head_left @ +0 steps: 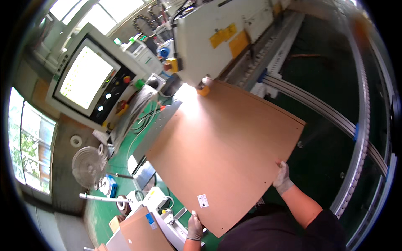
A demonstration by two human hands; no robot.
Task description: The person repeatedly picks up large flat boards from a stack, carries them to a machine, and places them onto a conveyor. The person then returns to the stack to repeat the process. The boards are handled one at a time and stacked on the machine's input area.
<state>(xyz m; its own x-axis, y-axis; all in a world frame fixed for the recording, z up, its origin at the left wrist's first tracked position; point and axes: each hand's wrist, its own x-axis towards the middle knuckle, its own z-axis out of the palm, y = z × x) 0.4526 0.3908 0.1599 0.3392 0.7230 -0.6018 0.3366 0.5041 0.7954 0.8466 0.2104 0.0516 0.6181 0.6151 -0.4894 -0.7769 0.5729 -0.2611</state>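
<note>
A large brown flat board (pixel 226 146) stretches out before me, with small holes near its corners and a white label (pixel 202 201) close to its near left edge. My left hand (pixel 194 227), in a pale glove, grips the near left edge, thumb on top and fingers hidden beneath. On the right edge my right hand (pixel 282 175), gloved as well, holds the board with its fingers partly under it. The board's far end reaches a big white machine (pixel 209 46), where a bright light shines on its surface.
A control panel with a lit screen (pixel 86 77) stands at the far left. A fan (pixel 89 167) is below it. More brown boards (pixel 144 230) lie at the lower left, one with a blue label. Metal rails (pixel 318 102) run along the right above a dark green floor.
</note>
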